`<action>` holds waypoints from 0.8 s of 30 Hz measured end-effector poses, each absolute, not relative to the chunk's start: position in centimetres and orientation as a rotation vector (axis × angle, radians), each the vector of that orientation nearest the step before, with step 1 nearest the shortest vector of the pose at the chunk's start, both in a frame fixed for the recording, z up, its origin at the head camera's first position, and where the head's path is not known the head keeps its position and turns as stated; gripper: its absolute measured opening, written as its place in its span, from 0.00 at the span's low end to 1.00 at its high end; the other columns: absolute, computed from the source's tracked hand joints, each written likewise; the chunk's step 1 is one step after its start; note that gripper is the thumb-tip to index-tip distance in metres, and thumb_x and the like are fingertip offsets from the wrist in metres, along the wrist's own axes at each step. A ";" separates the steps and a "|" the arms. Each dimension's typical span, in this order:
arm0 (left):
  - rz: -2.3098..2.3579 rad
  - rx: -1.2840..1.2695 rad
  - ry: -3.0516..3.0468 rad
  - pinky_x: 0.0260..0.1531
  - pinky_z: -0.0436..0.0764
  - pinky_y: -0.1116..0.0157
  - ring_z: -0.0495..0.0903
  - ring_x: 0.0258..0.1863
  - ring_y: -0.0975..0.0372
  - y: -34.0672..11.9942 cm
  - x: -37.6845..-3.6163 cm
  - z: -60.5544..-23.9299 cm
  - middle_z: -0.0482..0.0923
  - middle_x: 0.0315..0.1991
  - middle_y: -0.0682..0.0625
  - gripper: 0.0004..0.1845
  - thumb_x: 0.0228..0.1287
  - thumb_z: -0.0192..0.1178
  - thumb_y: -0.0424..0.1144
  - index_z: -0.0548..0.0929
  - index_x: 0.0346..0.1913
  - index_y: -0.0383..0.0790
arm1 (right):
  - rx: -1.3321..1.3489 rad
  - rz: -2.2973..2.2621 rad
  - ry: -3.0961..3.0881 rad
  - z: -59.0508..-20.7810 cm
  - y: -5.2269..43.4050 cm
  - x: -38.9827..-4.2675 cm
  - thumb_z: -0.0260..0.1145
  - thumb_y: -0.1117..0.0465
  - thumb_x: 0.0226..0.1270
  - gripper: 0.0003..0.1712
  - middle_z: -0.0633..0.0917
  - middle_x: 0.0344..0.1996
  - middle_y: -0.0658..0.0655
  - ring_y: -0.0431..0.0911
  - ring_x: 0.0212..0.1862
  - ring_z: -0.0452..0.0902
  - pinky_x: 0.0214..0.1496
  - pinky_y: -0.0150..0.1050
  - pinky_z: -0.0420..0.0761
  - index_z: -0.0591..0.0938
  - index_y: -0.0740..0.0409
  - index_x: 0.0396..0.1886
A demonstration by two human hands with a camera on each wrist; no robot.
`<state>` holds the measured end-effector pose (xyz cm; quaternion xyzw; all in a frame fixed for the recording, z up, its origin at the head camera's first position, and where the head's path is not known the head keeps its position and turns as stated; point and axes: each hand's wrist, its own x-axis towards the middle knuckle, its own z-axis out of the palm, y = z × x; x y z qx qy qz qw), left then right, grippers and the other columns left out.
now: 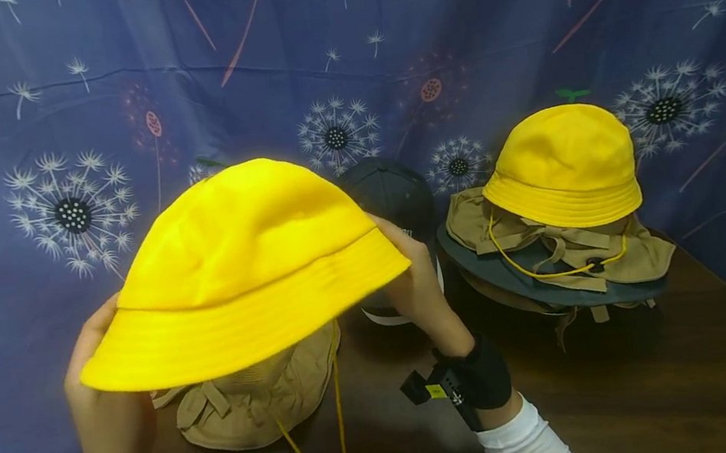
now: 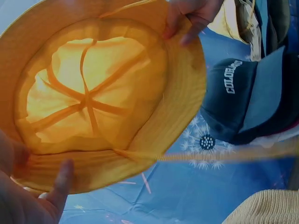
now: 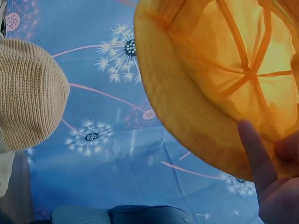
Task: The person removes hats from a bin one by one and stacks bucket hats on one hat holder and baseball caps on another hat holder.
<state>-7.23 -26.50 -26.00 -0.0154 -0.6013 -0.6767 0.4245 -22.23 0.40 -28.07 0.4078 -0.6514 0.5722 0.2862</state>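
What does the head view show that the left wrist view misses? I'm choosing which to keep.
Only the head view shows the hat's outside, a tan hat below it and a stack topped by a second yellow hat. Only the left wrist view shows the crown's inner seam tapes and lettering on a dark cap. Both show the left hand and right hand holding the yellow bucket hat by its brim.

You can read one piece of lettering here: white capitals on the front of the dark cap [image 2: 233, 100], at the right of the left wrist view, tilted upward. It reads roughly "COLORADO", though the last letters are soft, so take the ending as uncertain. In the head view the same dark cap [image 1: 393, 195] shows a small trace of white lettering near the centre of the frame, too small for you to read.
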 end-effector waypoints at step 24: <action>-2.064 -0.978 -1.698 0.57 0.81 0.62 0.77 0.61 0.57 -23.6 -5.1 -26.9 0.72 0.64 0.42 0.27 0.79 0.20 0.39 0.51 0.72 0.27 | 0.823 1.307 -1.550 -27.6 0.4 -20.9 0.57 0.49 0.71 0.28 0.84 0.23 0.60 0.35 0.10 0.57 0.14 0.27 0.57 0.74 0.61 0.63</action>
